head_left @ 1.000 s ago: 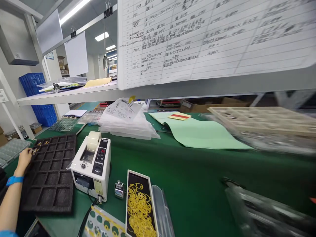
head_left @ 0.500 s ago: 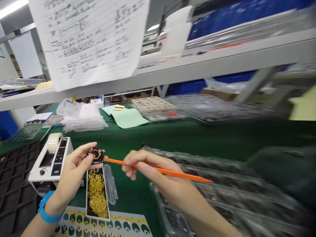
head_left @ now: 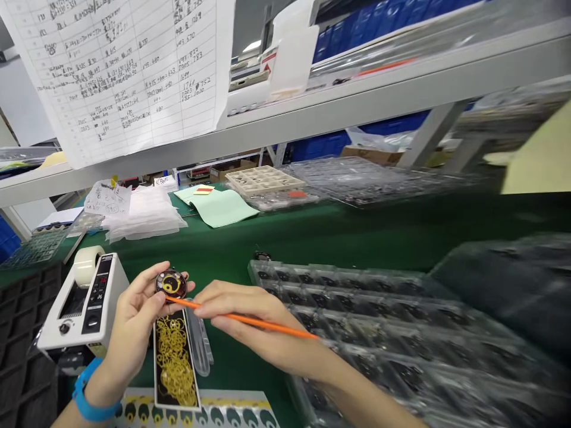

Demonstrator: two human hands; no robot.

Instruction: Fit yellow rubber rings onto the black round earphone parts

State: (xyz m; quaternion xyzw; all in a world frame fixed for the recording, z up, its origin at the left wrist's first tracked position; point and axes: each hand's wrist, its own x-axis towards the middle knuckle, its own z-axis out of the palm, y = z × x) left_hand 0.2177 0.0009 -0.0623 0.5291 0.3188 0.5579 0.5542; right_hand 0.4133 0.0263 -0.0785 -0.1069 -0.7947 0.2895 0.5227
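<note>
A small round black disc with a yellow ring on its face (head_left: pixel 171 284) is pinched upright between the thumb and fingertips of the left hand (head_left: pixel 134 318), above a green-covered workbench (head_left: pixel 357 238). A thin orange stick (head_left: pixel 243 320) is gripped pencil-fashion in the closed fingers of the right hand (head_left: pixel 250 324). The stick's long axis is laid from lower right to upper left, and its tip is set at the disc's lower edge, seemingly touching. Directly beneath the disc, a narrow black tray of loose yellow rings (head_left: pixel 175 362) is seen. A white tape dispenser (head_left: pixel 80 300) is placed just left of the left hand, and clear plastic compartment trays (head_left: pixel 379 309) are spread to the right.
</note>
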